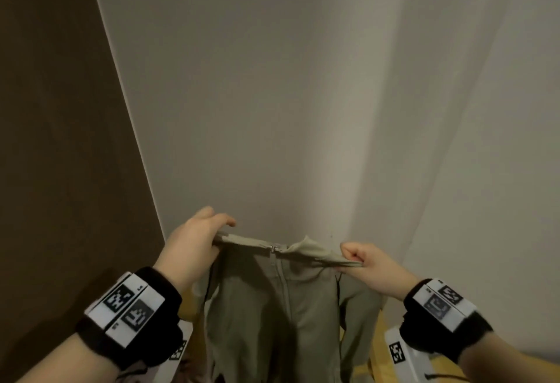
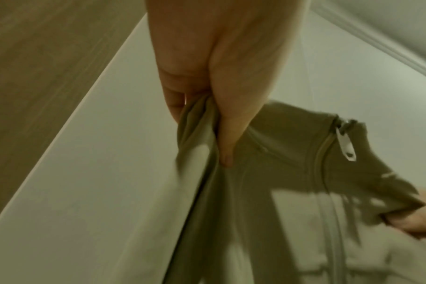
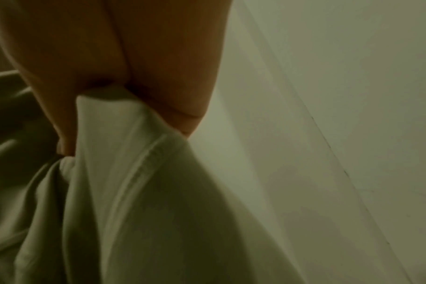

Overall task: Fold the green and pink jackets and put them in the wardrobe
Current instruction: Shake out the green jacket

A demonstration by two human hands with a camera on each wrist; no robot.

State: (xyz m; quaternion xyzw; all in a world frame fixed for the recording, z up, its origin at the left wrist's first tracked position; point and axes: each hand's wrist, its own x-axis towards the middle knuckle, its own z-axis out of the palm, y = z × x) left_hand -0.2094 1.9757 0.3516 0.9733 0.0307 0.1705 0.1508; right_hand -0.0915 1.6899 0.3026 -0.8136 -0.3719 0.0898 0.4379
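Green jacket (image 1: pixel 281 307) held up by its shoulders, zipped front toward the viewer, hanging in the air before a pale wall (image 1: pixel 272 95). The left hand (image 1: pixel 194 240) pinched the left shoulder seam between thumb and fingers; the right hand (image 1: pixel 368 264) was closed in a fist round the right shoulder. The two hands were held well apart at collar height, so that the top edge was stretched nearly straight, the zip pull (image 2: pixel 345 146) lying at the collar between them. As judged from this state, the task stood at an early stage: the green jacket was spread for folding but carried no fold, and neither the pink jacket nor the wardrobe could be identified with certainty. A brown panel (image 1: pixel 60 140) rose at far left. Below the hanging hem, a yellowish surface (image 1: pixel 381 361) showed at lower right, mostly hidden by cloth and wrists. Nothing visible obstructed the garment.
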